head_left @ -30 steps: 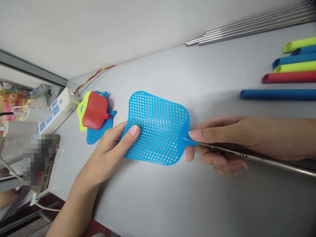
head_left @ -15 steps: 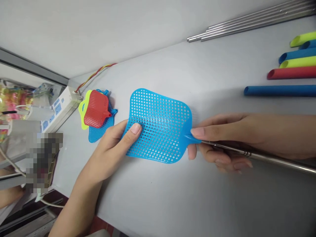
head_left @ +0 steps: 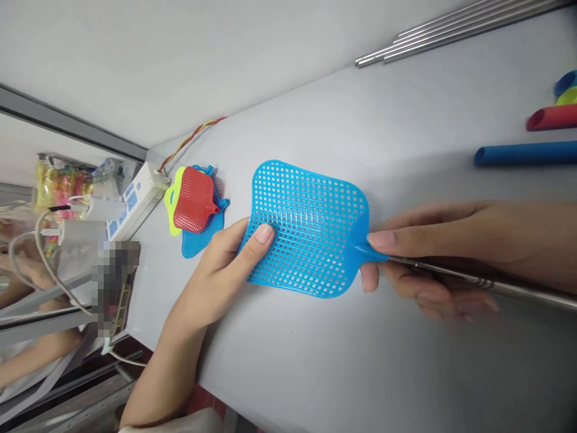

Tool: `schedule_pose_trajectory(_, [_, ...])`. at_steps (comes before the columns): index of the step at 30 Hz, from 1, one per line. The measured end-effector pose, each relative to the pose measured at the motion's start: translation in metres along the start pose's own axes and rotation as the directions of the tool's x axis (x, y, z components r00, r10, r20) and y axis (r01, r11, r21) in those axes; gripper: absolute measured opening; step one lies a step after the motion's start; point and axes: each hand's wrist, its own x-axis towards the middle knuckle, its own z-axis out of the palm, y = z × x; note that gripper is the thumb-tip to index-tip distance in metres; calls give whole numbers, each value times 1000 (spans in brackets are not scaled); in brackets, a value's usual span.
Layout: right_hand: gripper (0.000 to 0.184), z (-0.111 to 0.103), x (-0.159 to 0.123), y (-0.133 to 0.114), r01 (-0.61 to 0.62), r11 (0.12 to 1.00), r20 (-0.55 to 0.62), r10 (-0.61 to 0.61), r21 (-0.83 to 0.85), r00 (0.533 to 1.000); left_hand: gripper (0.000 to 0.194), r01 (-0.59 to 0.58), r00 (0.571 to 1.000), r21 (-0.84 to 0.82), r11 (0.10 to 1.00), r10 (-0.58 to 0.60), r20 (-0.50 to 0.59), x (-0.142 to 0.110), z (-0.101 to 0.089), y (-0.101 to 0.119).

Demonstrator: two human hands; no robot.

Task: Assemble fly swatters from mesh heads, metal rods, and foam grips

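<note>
A blue fly swatter head, a mesh plastic paddle, is held above the grey table. My left hand grips its left edge, thumb on top and the other fingers hidden beneath. At the paddle's narrow neck, my right hand is closed, thumb pressed on the blue socket. A thin metal telescopic rod meets the neck and runs right below that hand, whose lower fingers curl by it. How deep the rod sits in the socket is hidden.
Red, yellow and blue swatter heads lie piled on the table's left. Behind them stands a white power strip with plugs. Metal rods lie along the wall. Coloured foam tubes lie at right. Another person's arm shows far left.
The whole view has shifted, so the hands and table objects appear farther right. My grip on the swatter head and the rod looks the same.
</note>
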Motion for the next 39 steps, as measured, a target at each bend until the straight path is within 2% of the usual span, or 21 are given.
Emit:
schedule_pose_trajectory(8, [30,-1,1,0,17,1000,31,-17,18,999,31,-16,1000,11,1000,16,4,0,1,4])
schedule_pose_trajectory(15, [30,2,1,-4,-20,998,38,18,57,999,31,-19,1000,31,999,19,3,0,0,3])
schedule_pose_trajectory(26, [31,0,-2,-2,-13,999,10,13,-31,1000,31,-46,999,66,997,46,0,2,-1,2])
schedule_pose_trajectory(32, [28,2,0,-5,-24,999,2,24,-33,1000,32,20,1000,50,999,-21,18,0,-2,4])
schedule_pose_trajectory(39, [27,2,-1,-5,-20,999,11,21,-29,1000,32,24,1000,32,999,-24,18,-1,-1,4])
